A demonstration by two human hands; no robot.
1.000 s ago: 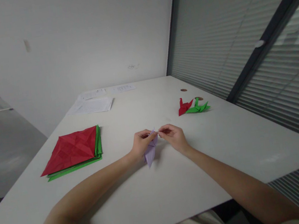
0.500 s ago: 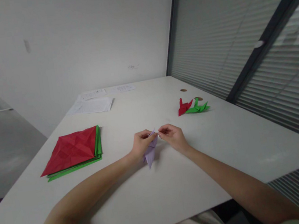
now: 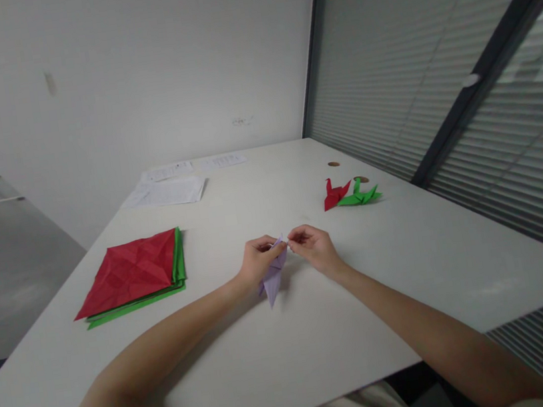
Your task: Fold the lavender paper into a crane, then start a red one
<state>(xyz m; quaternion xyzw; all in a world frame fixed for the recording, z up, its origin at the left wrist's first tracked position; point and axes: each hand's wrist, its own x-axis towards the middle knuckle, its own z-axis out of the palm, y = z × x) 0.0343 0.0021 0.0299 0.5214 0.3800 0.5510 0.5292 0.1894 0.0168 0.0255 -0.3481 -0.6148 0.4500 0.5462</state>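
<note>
A purple origami crane (image 3: 273, 280) is pinched between the thumb and fingers of my left hand (image 3: 258, 259), just above the table. One pointed flap hangs down toward me, and part of the folded paper is hidden behind my fingers. My right hand (image 3: 314, 248) is closed in a pinch at the crane's upper right edge, thumb and forefinger together. The bit of paper between those fingertips is too small to make out clearly.
On the white table (image 3: 254, 367), a stack of red and green paper sheets (image 3: 134, 270) lies at left. A red origami crane (image 3: 334, 196) and a green origami crane (image 3: 360, 196) sit at right. Printed papers (image 3: 169, 191) lie at the back, near the wall.
</note>
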